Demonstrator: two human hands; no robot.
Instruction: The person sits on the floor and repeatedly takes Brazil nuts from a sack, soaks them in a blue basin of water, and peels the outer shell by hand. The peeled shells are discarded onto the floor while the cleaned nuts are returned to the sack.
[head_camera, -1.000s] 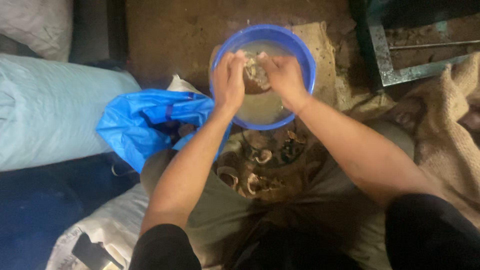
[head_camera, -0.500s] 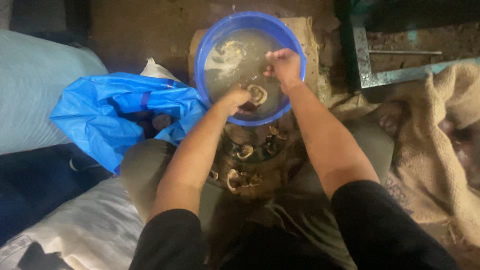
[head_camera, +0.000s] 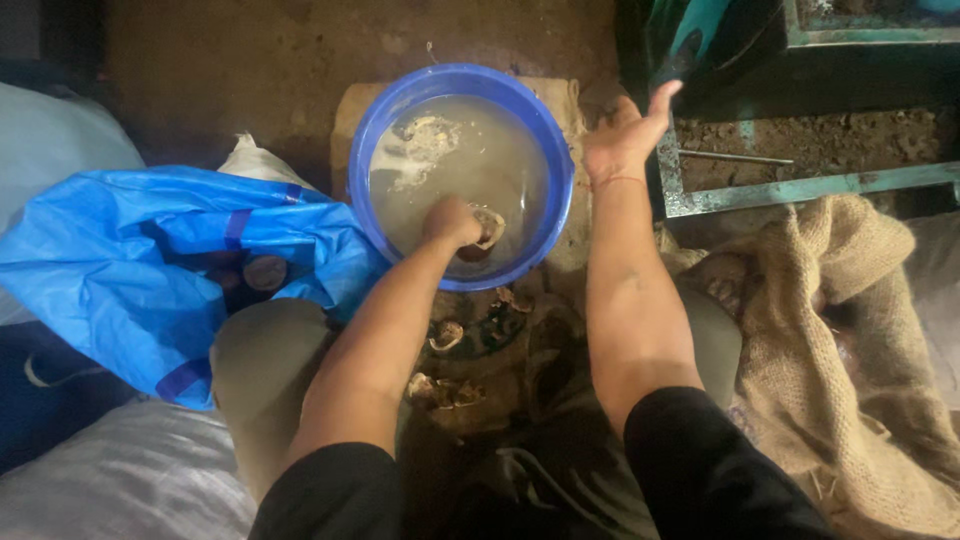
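Shell pieces (head_camera: 447, 336) lie on the lap. Left hand (head_camera: 452, 221), fingers curled around a pale shell piece (head_camera: 489, 228), dips into the blue basin (head_camera: 390, 125) of cloudy water. Right hand (head_camera: 622, 140) hovers beyond its rim, fingers spread, holding nothing. Blue plastic bag (head_camera: 130, 265) lies left.

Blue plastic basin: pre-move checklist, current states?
1. Round blue plastic basin upright, holding cloudy water: ok.
2. Left hand in the water, grip closed on a pale shell-like piece: ok.
3. Right hand open, fingers spread, outside the rim, holding nothing: ok.
4. Crumpled blue plastic bag open beside the basin: ok.
5. Loose shell pieces on the lap below the basin; number: cannot tell.
6. Basin bottom through murky water: cannot tell.
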